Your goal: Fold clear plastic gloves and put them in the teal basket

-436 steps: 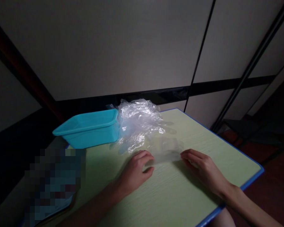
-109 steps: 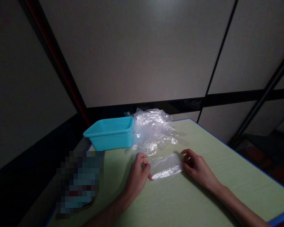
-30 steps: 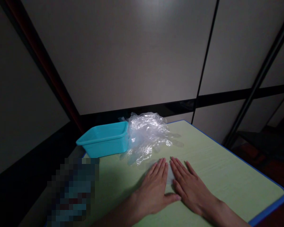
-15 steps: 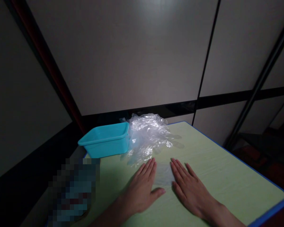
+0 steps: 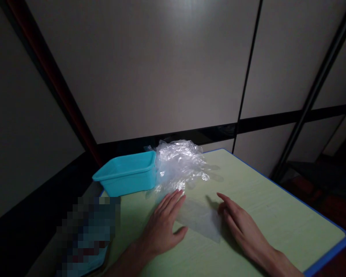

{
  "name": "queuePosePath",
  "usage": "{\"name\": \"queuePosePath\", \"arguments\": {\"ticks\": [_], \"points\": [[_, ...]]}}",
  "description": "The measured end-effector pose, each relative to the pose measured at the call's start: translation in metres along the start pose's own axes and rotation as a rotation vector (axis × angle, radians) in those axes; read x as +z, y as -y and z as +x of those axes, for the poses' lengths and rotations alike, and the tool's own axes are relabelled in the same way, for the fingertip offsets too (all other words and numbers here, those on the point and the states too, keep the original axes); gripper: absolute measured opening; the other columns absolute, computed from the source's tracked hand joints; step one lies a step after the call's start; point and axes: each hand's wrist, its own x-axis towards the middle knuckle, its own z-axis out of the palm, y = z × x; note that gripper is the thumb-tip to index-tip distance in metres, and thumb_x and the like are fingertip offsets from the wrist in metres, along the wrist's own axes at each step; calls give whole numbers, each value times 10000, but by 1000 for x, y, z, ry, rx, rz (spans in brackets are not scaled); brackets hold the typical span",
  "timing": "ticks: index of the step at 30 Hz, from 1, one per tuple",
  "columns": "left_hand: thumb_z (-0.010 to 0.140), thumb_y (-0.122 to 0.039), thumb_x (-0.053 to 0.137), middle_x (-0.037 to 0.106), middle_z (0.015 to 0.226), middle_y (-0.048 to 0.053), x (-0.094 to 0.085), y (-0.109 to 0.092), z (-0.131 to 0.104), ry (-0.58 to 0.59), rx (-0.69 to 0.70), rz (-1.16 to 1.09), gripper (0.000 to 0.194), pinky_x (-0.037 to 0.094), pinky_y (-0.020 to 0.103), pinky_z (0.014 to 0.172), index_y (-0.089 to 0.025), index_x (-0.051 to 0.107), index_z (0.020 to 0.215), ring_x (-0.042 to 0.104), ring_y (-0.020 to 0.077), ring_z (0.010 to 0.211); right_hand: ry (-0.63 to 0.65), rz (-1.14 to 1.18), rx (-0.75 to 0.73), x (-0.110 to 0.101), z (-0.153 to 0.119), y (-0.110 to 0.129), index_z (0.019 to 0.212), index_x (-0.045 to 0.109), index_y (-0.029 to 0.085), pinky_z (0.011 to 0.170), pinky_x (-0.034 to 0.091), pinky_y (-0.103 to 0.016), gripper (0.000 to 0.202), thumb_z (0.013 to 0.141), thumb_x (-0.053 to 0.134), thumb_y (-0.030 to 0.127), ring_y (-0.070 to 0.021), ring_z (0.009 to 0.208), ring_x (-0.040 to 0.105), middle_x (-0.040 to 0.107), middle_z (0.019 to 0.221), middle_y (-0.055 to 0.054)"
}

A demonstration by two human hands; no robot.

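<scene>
A thin, translucent plastic glove (image 5: 200, 220) lies flat on the pale green tabletop between my hands; its finger shapes are hard to make out. My left hand (image 5: 164, 225) rests over its left end, palm down, with fingers stretched and thumb apart. Just off the right end is my right hand (image 5: 239, 223), turned on its side and slightly raised, casting a shadow. Its index finger reaches out while the other fingers bend; nothing shows in them. Beyond my left hand spreads a crumpled heap of clear plastic gloves (image 5: 178, 161), some fingers sticking out to the right.
A turquoise plastic basin (image 5: 129, 181) stands at the table's back left, against the heap. The table (image 5: 265, 223) has a blue edge (image 5: 328, 256). Behind it rise cabinet panels (image 5: 167, 77) with a black strip. A blurred-out item (image 5: 89, 238) lies at the left.
Both hands lay flat at the sides of the glove. They have moved apart; the right one has lifted and turned on its side. More of the glove shows, now slanting.
</scene>
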Motion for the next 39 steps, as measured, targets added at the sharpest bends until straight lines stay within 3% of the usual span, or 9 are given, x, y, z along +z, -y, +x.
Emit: {"name": "queuePosePath", "arguments": {"ticks": [4,8,12,15,19,32,36,39], "points": [[674,-72,430,428,1303,88,9,4,3,-141,-138,19,574,283,436,1028,-164,383,1239,355,227,1221,77,133,-18,-7,-11,7,1180,363,158,590,454,-294,320,894,240,232,-162,601,559,564,652,6],[674,-16,345,458,1267,83,10,-8,3,-210,-227,-54,531,346,363,1001,-143,443,1180,393,189,1194,171,112,-127,-19,-27,9,1075,434,185,598,450,-265,224,890,311,211,-143,646,558,581,726,-9],[783,-157,393,449,1290,103,1,-37,-4,-69,-184,-55,406,356,374,990,-128,466,1182,408,214,1188,180,-139,-395,-31,-29,0,887,556,172,635,428,-306,198,890,358,186,-167,715,533,578,769,-52],[812,-304,444,363,1353,126,-1,-52,-11,71,-140,5,486,322,413,1008,-103,405,1252,332,251,1239,182,-324,-574,-34,-23,-3,798,596,170,588,392,-312,276,908,343,176,-160,659,497,562,707,-43],[826,-405,431,254,1393,157,6,-55,-17,155,-155,58,606,290,411,1025,-55,316,1307,235,259,1280,190,-404,-746,-34,-16,2,761,607,173,593,383,-315,362,926,287,142,-150,628,476,564,662,-27],[828,-442,419,228,1412,143,12,-49,-18,177,-147,33,639,233,408,1044,-80,267,1332,165,247,1303,360,-485,-836,-31,-8,5,767,600,184,654,390,-320,336,895,300,105,-157,646,482,603,740,-31],[796,-430,492,228,1417,133,7,-52,-16,123,-123,35,621,247,427,1033,-112,330,1304,171,273,1299,357,-460,-823,-31,-8,5,781,602,189,652,409,-312,328,906,305,129,-152,664,509,602,730,-26],[754,-341,559,321,1377,120,2,-56,-14,86,-91,8,507,292,427,1009,-150,447,1210,271,275,1261,351,-428,-843,-32,-9,3,829,608,180,709,441,-315,282,906,340,141,-158,786,555,632,840,-41]]}}
